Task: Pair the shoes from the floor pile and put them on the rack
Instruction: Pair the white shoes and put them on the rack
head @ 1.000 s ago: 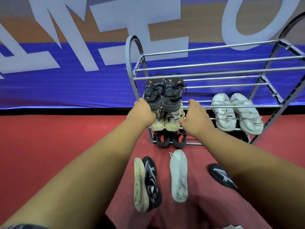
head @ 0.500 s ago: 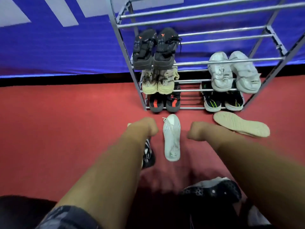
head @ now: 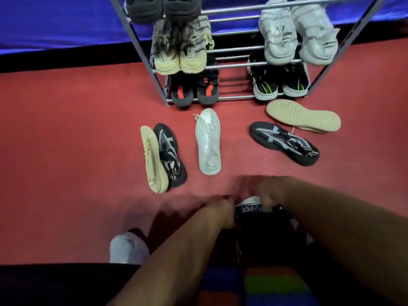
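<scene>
Several loose shoes lie on the red floor: a beige-soled shoe on its side (head: 153, 160) against a black-and-grey sneaker (head: 171, 155), a white sneaker (head: 208, 142), a second black-and-grey sneaker (head: 284, 142), and an upturned beige sole (head: 302, 118). Close to me lies a black patterned shoe (head: 254, 209). My left hand (head: 223, 214) is closed against its left side. The fingers of my right hand (head: 269, 194) curl over its top. Both hands are blurred. The metal rack (head: 143, 54) stands behind.
The rack holds a black pair (head: 163, 7), a beige pair (head: 183, 51), a black-and-red pair (head: 194, 89), a white pair (head: 295, 34) and a black-and-green pair (head: 280, 85). A white shoe or sock (head: 125, 248) shows at lower left. A blue banner runs behind the rack.
My hands have left the black pair on the rack and dropped down toward me onto the black patterned shoe. The view has tilted down to the floor.
</scene>
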